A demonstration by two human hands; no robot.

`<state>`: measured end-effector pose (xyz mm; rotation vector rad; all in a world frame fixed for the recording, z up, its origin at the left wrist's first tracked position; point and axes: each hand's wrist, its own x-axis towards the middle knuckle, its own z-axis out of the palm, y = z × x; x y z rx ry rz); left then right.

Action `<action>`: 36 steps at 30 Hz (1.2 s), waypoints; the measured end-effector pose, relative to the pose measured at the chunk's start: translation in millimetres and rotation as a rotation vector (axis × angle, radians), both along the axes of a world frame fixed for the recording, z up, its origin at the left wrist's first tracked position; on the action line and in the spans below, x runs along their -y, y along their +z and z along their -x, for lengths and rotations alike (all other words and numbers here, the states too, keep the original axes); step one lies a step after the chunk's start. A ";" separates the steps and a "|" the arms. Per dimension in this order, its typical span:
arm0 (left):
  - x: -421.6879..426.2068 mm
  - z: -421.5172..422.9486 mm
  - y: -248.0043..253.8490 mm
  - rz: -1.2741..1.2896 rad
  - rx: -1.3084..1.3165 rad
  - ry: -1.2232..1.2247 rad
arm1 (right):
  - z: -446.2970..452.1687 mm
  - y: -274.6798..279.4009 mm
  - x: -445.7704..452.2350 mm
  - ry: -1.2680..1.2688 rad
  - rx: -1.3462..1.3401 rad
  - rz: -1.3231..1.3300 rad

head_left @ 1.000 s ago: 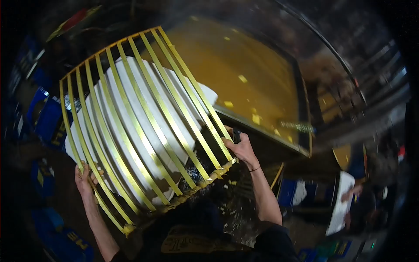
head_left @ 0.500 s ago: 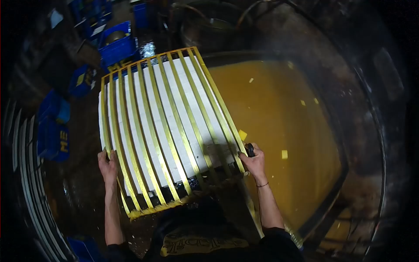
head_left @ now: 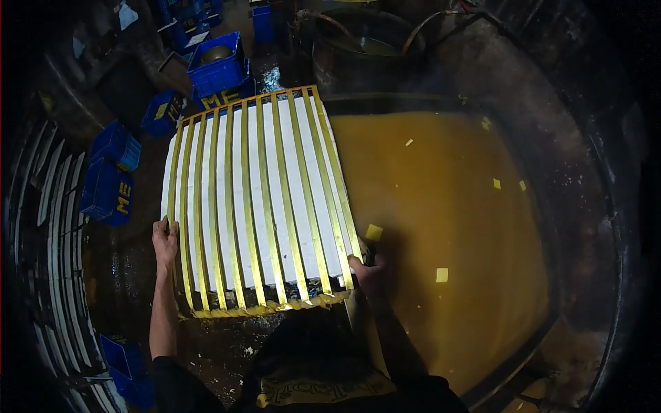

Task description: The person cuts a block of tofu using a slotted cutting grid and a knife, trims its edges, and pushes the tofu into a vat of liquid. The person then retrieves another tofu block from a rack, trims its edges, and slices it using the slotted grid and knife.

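A yellow slatted rack (head_left: 255, 265) is held tilted in front of me, its lower edge near my body. Under its slats lies a broad white slab (head_left: 292, 172), whose exact material I cannot make out. My left hand (head_left: 164, 241) grips the rack's left side low down, fingers curled round the edge. On the opposite side my right hand (head_left: 368, 270) is closed on the right edge, in shadow, with something dark beside its fingers. Right of the rack stands a wide vat of yellow-brown liquid (head_left: 475, 227). Small yellow squares (head_left: 442, 275) float in it.
Blue crates (head_left: 219, 72) stand beyond the rack, one holding a round metal bowl. More blue crates (head_left: 107, 199) are at the left, near long pale slats (head_left: 58, 255). A big dark round tub (head_left: 358, 58) with a hose is at the back. The floor looks wet.
The rack has turned more upright in view and shifted slightly, its right lower corner moving left and away from the vat. Both hands keep their grip. The camera view has moved too.
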<state>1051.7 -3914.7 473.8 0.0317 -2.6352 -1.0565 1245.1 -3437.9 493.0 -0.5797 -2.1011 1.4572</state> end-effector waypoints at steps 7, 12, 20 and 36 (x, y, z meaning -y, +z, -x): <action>3.1 7.5 -1.0 0.156 -0.032 -0.038 | -6.9 16.8 6.7 0.115 0.159 0.314; -0.6 6.4 -2.2 0.090 -0.032 -0.017 | -5.0 -19.9 0.5 0.138 0.059 0.197; -10.6 -110.7 26.6 0.155 -0.079 0.142 | -4.8 5.5 1.3 0.200 0.114 0.268; -14.0 -213.2 0.4 -0.809 0.215 0.435 | -5.3 4.4 -1.0 0.100 0.257 0.143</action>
